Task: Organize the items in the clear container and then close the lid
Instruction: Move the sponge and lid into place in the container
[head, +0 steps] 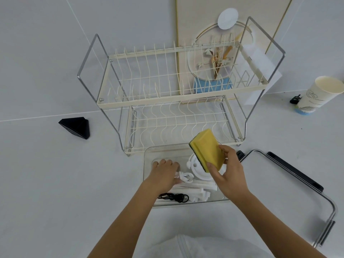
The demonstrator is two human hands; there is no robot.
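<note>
A clear container (149, 155) stands on the table just in front of the dish rack. Inside it lie several white tubes (197, 188), a round white part (197, 167), a white clip piece (186, 177) and a black cord (174, 197). My right hand (229, 174) grips a yellow sponge with a dark scouring side (206, 148), holding it tilted above the container's right half. My left hand (164, 173) reaches down into the container's left half, its fingers on the white clip piece; whether it grips it is hidden. The clear lid with black latches (290, 185) lies flat to the right.
A cream two-tier wire dish rack (173, 101) stands directly behind the container. To its left lies a black triangular object (76, 127). A paper cup (316, 94) and a small black clip (295, 100) are at the far right. A framed picture (214, 15) leans against the wall.
</note>
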